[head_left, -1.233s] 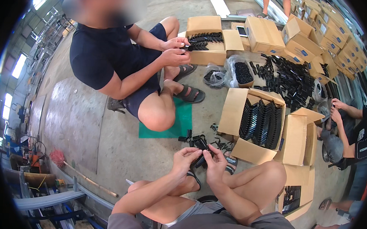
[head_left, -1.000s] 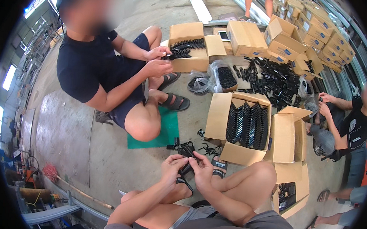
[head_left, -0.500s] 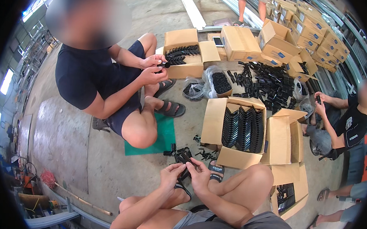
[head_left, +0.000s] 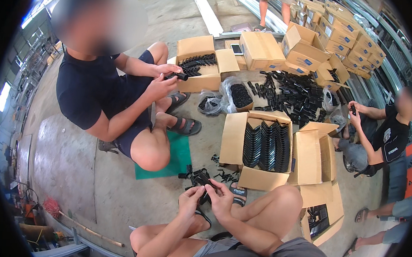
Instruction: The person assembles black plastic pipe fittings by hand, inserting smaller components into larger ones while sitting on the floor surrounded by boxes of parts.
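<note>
My left hand (head_left: 190,200) and my right hand (head_left: 219,199) meet above the floor between my knees. Fingertips of both pinch a small dark piece, partly hidden by the fingers; its exact kind is too small to tell. Just beyond them lies a little heap of black plastic parts (head_left: 192,174), and it blends with what I hold. Smaller black pieces (head_left: 227,176) are scattered on the concrete to the right of the heap. Ahead and to the right stands an open carton (head_left: 233,138) packed with rows of black angled parts (head_left: 266,145).
Facing me, a seated person (head_left: 95,91) handles a black part beside a green sheet (head_left: 179,157). Another person (head_left: 385,131) crouches at the right. A large pile of black parts (head_left: 295,95), plastic bags (head_left: 210,103) and cartons (head_left: 262,50) lie farther off. A mop (head_left: 91,230) rests at left.
My view has shifted slightly, so the scene sits a little farther left. My hands stay together on the dark piece. The person opposite has turned the black part to lie more level.
</note>
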A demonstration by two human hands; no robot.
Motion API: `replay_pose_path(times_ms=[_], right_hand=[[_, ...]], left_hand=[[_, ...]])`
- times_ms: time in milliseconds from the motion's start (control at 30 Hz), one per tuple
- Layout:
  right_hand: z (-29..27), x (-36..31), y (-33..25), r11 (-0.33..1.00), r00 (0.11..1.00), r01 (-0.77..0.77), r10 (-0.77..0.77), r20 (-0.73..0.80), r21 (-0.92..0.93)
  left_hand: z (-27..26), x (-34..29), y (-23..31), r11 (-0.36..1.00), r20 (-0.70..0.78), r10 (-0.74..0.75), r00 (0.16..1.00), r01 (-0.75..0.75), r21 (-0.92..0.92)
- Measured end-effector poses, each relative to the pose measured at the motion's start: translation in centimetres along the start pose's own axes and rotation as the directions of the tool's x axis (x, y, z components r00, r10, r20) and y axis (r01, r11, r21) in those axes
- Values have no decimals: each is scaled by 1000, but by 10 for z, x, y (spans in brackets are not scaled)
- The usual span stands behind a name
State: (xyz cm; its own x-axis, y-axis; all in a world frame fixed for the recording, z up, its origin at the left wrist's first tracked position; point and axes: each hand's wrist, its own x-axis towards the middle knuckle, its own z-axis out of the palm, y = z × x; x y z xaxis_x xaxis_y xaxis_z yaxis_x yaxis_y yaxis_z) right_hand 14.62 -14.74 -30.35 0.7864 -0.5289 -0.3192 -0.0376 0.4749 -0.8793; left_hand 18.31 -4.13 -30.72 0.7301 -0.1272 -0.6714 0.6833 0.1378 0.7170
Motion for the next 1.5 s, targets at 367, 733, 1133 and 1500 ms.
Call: replay_pose_path(times_ms=[367, 733, 1133, 1500], right_hand=[[-1, -3, 2, 998, 1000, -3, 3, 4, 60], [-5, 0, 16, 999, 1000, 7, -8, 23, 33], [-15, 0, 24, 940, 996, 42, -15, 84, -338], [-29, 4, 24, 940, 990, -26, 71, 121, -341]], left_hand=[[-2, -4, 2, 1000, 32, 14, 999, -13, -26], [-3, -10, 14, 969, 44, 172, 984, -177, 175], [-12, -4, 20, 945, 97, -57, 994, 22, 327], [-15, 3, 0, 965, 67, 3, 998, -21, 263]])
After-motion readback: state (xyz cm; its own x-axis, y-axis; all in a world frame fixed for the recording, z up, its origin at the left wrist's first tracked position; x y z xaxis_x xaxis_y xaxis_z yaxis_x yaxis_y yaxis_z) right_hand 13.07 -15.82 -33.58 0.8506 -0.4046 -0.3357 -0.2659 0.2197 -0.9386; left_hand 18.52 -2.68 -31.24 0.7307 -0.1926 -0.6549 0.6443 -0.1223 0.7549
